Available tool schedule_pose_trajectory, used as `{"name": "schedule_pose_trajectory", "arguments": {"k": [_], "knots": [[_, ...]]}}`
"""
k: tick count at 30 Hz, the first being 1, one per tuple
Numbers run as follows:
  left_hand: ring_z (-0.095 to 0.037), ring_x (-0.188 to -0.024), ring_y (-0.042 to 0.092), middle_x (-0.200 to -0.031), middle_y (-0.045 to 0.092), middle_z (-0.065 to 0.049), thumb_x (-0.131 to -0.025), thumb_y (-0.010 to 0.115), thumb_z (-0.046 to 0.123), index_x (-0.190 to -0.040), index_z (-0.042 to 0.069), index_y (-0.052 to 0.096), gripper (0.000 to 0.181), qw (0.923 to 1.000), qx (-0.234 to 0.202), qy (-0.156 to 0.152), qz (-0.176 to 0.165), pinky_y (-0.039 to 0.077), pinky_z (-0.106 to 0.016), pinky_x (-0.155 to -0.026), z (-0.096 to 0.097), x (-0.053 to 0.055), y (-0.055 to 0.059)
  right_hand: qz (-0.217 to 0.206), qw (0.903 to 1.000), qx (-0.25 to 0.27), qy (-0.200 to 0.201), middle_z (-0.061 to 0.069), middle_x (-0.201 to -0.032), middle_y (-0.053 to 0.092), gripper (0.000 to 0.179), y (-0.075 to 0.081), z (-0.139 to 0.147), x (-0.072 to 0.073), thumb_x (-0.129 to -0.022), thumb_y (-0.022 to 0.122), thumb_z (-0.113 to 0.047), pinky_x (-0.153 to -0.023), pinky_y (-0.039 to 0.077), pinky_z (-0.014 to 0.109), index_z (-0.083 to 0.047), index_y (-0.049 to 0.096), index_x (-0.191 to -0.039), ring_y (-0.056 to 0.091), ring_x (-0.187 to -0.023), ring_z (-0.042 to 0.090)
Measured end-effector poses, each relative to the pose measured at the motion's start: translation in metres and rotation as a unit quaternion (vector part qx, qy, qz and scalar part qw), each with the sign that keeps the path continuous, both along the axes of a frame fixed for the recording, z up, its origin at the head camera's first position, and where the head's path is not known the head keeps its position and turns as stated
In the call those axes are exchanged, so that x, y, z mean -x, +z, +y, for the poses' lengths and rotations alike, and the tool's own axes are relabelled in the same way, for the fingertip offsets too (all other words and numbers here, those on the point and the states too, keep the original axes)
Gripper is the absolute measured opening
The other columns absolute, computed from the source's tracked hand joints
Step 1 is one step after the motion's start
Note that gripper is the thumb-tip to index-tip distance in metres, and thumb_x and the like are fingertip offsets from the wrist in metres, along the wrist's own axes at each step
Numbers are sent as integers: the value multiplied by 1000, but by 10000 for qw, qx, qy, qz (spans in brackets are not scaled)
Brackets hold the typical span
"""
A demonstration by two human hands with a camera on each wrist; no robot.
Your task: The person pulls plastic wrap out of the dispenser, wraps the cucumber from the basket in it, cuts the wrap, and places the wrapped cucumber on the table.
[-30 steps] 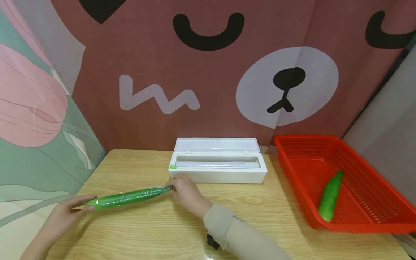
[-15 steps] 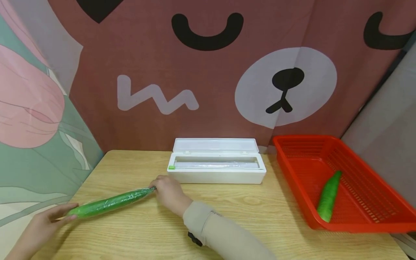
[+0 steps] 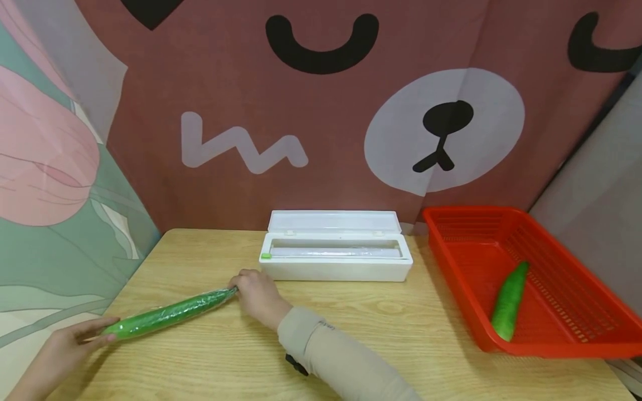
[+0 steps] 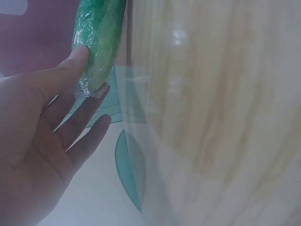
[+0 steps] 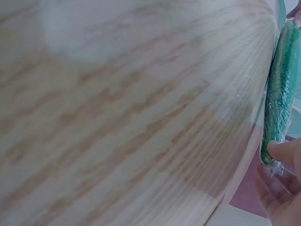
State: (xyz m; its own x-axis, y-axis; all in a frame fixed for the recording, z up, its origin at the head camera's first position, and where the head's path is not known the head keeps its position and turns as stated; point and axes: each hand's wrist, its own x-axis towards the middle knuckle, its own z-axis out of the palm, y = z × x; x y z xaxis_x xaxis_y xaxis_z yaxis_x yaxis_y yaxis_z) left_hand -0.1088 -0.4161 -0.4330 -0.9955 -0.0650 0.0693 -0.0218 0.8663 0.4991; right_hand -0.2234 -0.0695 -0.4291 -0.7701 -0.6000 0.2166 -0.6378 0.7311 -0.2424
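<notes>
A long green cucumber [image 3: 170, 315] wrapped in clear plastic film lies slantwise between my two hands at the left of the table. My left hand [image 3: 62, 351] pinches its paler end between thumb and fingers. In the left wrist view the thumb presses on the film near the crumpled tip, and the other fingers spread behind it. At the darker, narrower end, my right hand [image 3: 261, 298] grips the tip. The right wrist view shows the film [image 5: 274, 168] bunched at that tip, with the thumb on top.
Behind the hands stands a white cling film box [image 3: 336, 272], lid raised, a roll inside and a green slider at its left. To the right, a red plastic basket [image 3: 481, 312] holds another cucumber [image 3: 510, 303]. A printed curtain [image 3: 251, 195] hangs behind the wooden table [image 3: 401, 334].
Both hands have carried the wrapped cucumber left and slightly toward the front over the first half second. Since then they have barely moved. The box and basket stay in place.
</notes>
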Motion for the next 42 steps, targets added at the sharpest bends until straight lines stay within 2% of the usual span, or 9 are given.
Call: {"name": "schedule_pose_trajectory", "arguments": {"k": [3, 7, 15, 22, 24, 26, 30, 36, 42], "knots": [[-31, -85, 68, -110, 65, -29, -91, 74, 22, -115, -8, 68, 39, 10000, -2, -56, 63, 52, -24, -60, 2, 0, 1, 34, 10000, -18, 19, -10, -97, 67, 23, -1, 0, 1, -91, 72, -9, -75, 51, 17, -25, 77, -107, 62, -91, 5], [-23, -83, 67, -111, 66, -28, -90, 75, 22, -115, -7, 68, 38, 9999, 85, -73, 129, 51, -24, -60, 3, -2, 2, 112, 9999, -21, 51, -10, -97, 68, 23, -1, 0, 0, -91, 73, -9, -75, 51, 16, -24, 76, -108, 62, -91, 4], [-54, -97, 61, -122, 55, -40, -96, 67, 25, -125, -12, 60, 47, 9997, -46, -134, -188, 56, -50, -67, 3, -3, 2, 313, 9994, -84, 92, -8, -108, 68, 25, 0, 3, -3, -90, 74, -14, -78, 52, 19, -23, 74, -113, 62, -96, 7], [-39, -101, 60, -122, 59, -34, -95, 68, 30, -127, -7, 61, 49, 9998, 156, -118, -86, 56, -48, -71, 3, -7, 2, 159, 9998, -55, 109, -8, -115, 67, 27, 0, 3, -6, -91, 73, -16, -81, 52, 21, -23, 72, -118, 61, -101, 8], [-40, -103, 59, -122, 60, -33, -95, 68, 30, -127, -7, 61, 49, 9998, 161, -107, -84, 55, -53, -74, 5, -7, 3, 170, 9998, -17, 144, -7, -114, 67, 27, 1, 4, -8, -92, 73, -15, -81, 52, 21, -22, 72, -118, 61, -101, 8], [-55, -108, 51, -124, 57, -35, -97, 67, 29, -128, -8, 60, 49, 9998, 98, -126, -124, 51, -61, -77, 8, -7, 5, 152, 9998, 24, 161, -7, -114, 68, 27, 1, 6, -9, -92, 72, -15, -81, 52, 21, -21, 72, -118, 61, -100, 8], [-60, -111, 48, -125, 55, -38, -98, 65, 25, -128, -9, 60, 45, 9999, 115, -111, -51, 47, -67, -80, 17, -7, 13, 106, 9998, 151, 113, -6, -114, 68, 28, 4, 12, -12, -92, 72, -15, -83, 50, 19, -19, 71, -119, 62, -100, 9], [-59, -107, 52, -123, 57, -37, -99, 63, 27, -124, -4, 64, 40, 9995, 254, -90, 138, 47, -65, -77, 33, -8, 24, 133, 9987, 487, 123, -4, -115, 69, 30, 10, 26, -16, -89, 75, -15, -88, 50, 21, -17, 72, -119, 62, -105, 12], [-52, -108, 55, -120, 65, -26, -97, 66, 28, -118, 5, 70, 32, 9980, 228, -119, 585, 46, -61, -77, 57, -5, 29, 74, 9974, 704, 152, -6, -118, 68, 30, 18, 38, -21, -89, 75, -16, -90, 51, 24, -18, 71, -120, 62, -109, 12]]}}
